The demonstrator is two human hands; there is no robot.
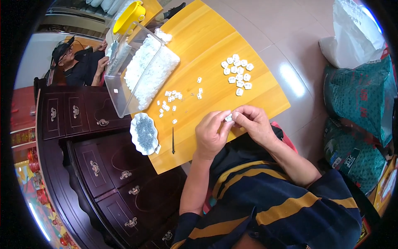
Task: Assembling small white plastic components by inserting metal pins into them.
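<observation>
Above the near edge of the table, my left hand [211, 133] and my right hand [254, 123] meet, fingertips pinched together on one small white plastic piece [229, 118] with dark holes. Both hands are closed on it, and the fingers cover part of it. Beyond them on the right lies a cluster of similar square white pieces [239, 71]. Smaller white pieces [170, 97] are scattered left of my hands, a few more standing apart [200, 93]. A thin black pointed tool [173, 141] rests near the left edge, beside a white scalloped dish [134, 128] of small grey parts [145, 135].
A clear plastic bin [120, 97] full of white pieces stands at the table's [215, 37] far left. Dark wooden drawers [103, 166] border the left side. Another person [81, 62] sits beyond, near a yellow basket [129, 17]. Stuffed green bags [358, 97] and a white sack [352, 37] stand right.
</observation>
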